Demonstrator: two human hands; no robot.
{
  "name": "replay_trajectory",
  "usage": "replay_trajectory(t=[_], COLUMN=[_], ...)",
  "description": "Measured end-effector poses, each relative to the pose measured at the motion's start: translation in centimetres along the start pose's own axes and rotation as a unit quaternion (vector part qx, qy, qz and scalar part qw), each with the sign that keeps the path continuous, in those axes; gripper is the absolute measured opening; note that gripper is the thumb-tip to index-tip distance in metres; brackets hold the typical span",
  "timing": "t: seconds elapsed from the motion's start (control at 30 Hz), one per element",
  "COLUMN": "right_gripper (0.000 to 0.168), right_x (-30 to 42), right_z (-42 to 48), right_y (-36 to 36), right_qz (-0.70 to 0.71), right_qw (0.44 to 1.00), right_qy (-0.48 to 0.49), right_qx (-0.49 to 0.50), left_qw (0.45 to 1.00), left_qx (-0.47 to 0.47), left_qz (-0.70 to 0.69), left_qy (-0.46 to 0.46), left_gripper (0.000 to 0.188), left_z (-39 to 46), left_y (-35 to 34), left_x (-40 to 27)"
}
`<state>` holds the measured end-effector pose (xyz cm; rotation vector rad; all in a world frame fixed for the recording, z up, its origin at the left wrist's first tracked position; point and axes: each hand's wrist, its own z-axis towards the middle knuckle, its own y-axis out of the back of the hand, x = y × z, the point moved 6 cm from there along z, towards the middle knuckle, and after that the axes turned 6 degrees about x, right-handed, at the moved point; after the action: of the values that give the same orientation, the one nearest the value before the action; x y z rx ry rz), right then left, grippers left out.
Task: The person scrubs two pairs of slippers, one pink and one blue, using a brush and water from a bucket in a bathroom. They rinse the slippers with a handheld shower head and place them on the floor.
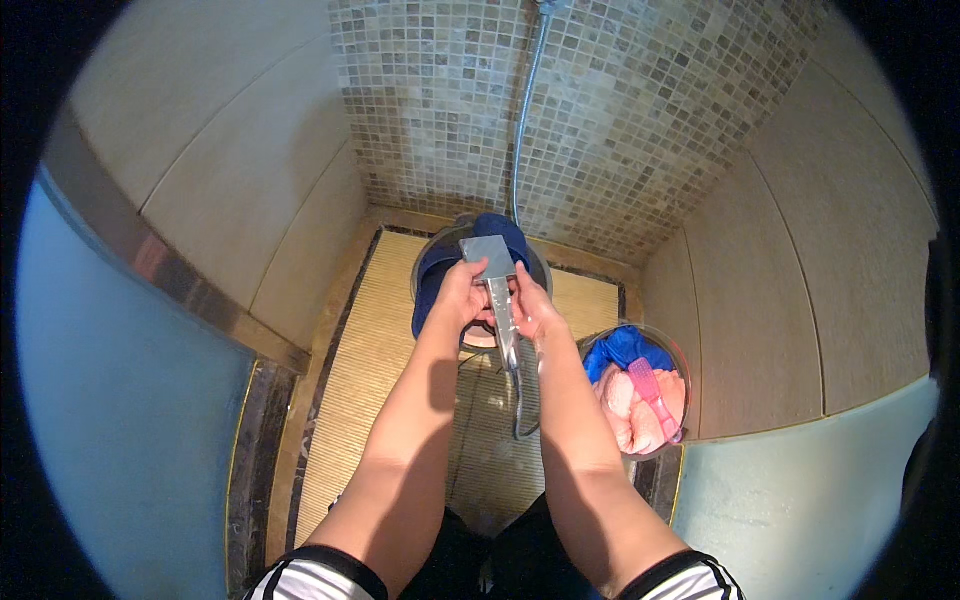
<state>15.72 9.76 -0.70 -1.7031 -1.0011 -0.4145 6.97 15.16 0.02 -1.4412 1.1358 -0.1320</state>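
Both my hands are at a square-headed handheld shower head, over a round basin. My left hand grips the left side of the head, thumb on its top face. On the right side, my right hand holds it near where head and handle meet. Its handle points back towards me, and a metal hose loops from the handle's end. Dark blue slippers lie in the basin beneath, partly hidden by my hands and the shower head. What lies under my fingers is hidden.
A clear round tub at the right holds pink cloth, blue cloth and a pink mesh-like item. The ribbed floor is bordered by dark stone. A mosaic wall rises ahead, with frosted panels at both sides.
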Motion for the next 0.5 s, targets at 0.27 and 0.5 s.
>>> replay_trajectory(t=[0.27,0.5], right_gripper=[0.064,0.064], right_x=[1.3,0.0], right_z=[-1.9,-1.4], right_y=[-1.5,-1.9], right_qz=[-0.083,-0.026], right_qw=[0.995,0.993], right_qy=[-0.039,-0.083], right_qx=[0.039,0.083], left_qw=[0.975,0.924], left_qx=[-0.095,-0.218], left_qz=[0.177,0.311], left_qy=[-0.091,0.039], left_gripper=[0.045,0.031], left_z=[-1.4,-2.3], left_y=[2.4,7.2], left_x=[-3.0,-3.9])
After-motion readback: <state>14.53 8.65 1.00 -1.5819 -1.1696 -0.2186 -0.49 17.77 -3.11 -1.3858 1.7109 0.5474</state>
